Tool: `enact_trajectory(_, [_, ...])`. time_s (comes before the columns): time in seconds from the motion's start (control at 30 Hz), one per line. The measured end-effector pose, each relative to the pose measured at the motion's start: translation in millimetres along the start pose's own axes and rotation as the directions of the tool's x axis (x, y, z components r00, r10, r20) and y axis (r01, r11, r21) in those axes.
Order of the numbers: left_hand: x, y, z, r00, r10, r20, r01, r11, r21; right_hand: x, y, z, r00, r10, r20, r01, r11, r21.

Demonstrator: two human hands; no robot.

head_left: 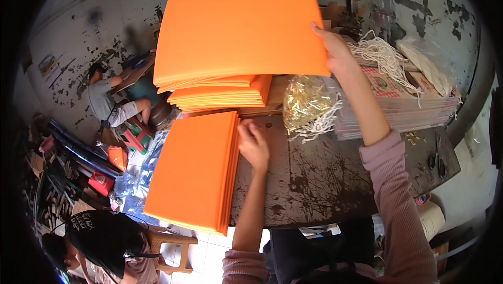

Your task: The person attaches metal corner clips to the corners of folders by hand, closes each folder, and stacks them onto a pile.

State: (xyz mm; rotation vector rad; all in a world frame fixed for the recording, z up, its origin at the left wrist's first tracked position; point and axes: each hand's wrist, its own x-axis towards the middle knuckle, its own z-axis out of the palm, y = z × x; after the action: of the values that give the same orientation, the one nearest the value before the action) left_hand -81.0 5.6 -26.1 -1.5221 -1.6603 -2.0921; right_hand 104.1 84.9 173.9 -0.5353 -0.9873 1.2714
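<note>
My right hand (332, 50) grips the right edge of a raised stack of orange sheets (241, 32), thumb on the top face. Beneath and behind it lies another orange pile (220, 98) on the table. A separate orange stack (191, 171) stands at the table's left side, its layered edge facing my left hand (254, 145). The fingers of my left hand are curled beside that edge; whether they hold anything is hidden.
On the dark scratched table (314, 179) are a bag of gold pieces (309, 103), white cords (380, 53), wrapped flat packs (403, 108) and scissors (436, 163). Two people sit at the left, one near a stool (173, 244).
</note>
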Motion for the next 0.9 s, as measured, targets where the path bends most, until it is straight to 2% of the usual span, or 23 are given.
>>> enact_trajectory(0.07, [-6,0,1,0.989,0.12,0.089,-0.127,0.988,0.086,27,16,24,0.986,0.164,0.004,-0.164,0.981,0.102])
enact_trajectory(0.13, [-7,7,1,0.957,0.266,0.114,-0.281,0.95,0.137,49,35,42,0.981,0.192,-0.024,-0.189,0.977,0.099])
enact_trajectory(0.3, [-11,15,-1,0.933,0.255,0.252,-0.314,0.921,0.23,107,77,63,0.968,0.205,-0.142,-0.205,0.979,0.014])
enact_trajectory(0.37, [-13,17,2,0.909,0.341,0.24,-0.386,0.907,0.17,131,92,63,0.943,0.24,-0.233,-0.251,0.968,-0.021])
enact_trajectory(0.57, [-14,20,4,0.904,0.35,0.244,-0.395,0.903,0.17,116,74,83,0.928,0.298,-0.226,-0.347,0.911,-0.224])
enact_trajectory(0.6, [-14,21,4,0.904,0.332,0.269,-0.384,0.907,0.174,157,100,69,0.933,0.288,-0.216,-0.329,0.925,-0.189])
enact_trajectory(0.73, [-15,22,5,0.9,0.338,0.276,-0.391,0.905,0.169,129,76,79,0.947,0.289,-0.141,-0.309,0.938,-0.156])
enact_trajectory(0.8, [-14,21,4,0.9,0.34,0.272,-0.394,0.902,0.176,93,53,87,0.978,0.201,-0.052,-0.207,0.947,-0.247])
enact_trajectory(0.83, [-14,21,4,0.897,0.349,0.27,-0.403,0.898,0.178,84,53,85,0.978,0.201,-0.049,-0.207,0.946,-0.25])
enact_trajectory(0.87, [-13,21,4,0.898,0.35,0.266,-0.403,0.898,0.177,75,51,81,0.997,-0.075,0.002,0.063,0.824,-0.563])
enact_trajectory(0.9, [-13,21,4,0.897,0.349,0.272,-0.404,0.896,0.184,64,48,75,0.94,-0.313,0.139,0.297,0.54,-0.787])
